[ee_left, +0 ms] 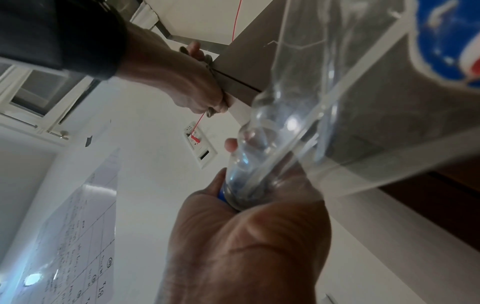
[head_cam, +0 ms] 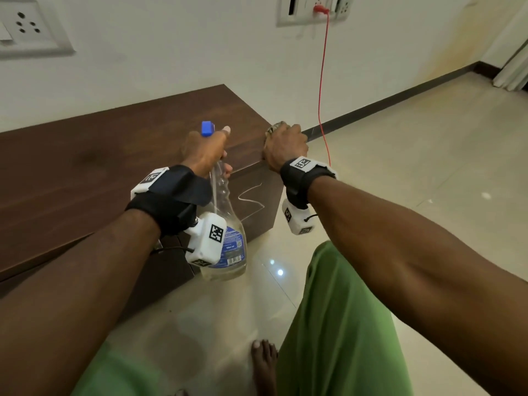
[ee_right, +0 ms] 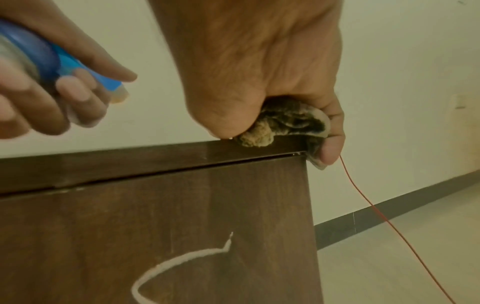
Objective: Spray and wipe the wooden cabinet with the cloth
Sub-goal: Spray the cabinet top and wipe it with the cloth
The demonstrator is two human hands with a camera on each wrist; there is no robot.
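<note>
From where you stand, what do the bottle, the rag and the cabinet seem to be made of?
Bottle: clear, glossy plastic, see-through, with a blue nozzle. Rag: soft, nubby cloth, bunched and crumpled. Cabinet: dark brown with wood grain and a smooth sheen, possibly laminate.

Red cable point(head_cam: 322, 81) hanging from wall socket point(head_cam: 314, 10), glossy tiled floor point(head_cam: 414, 152), dark skirting point(head_cam: 400, 94)

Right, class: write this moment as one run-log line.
left hand: grips spray bottle | right hand: presses cloth on cabinet corner | stage: wiping top edge | white mark on cabinet front
</note>
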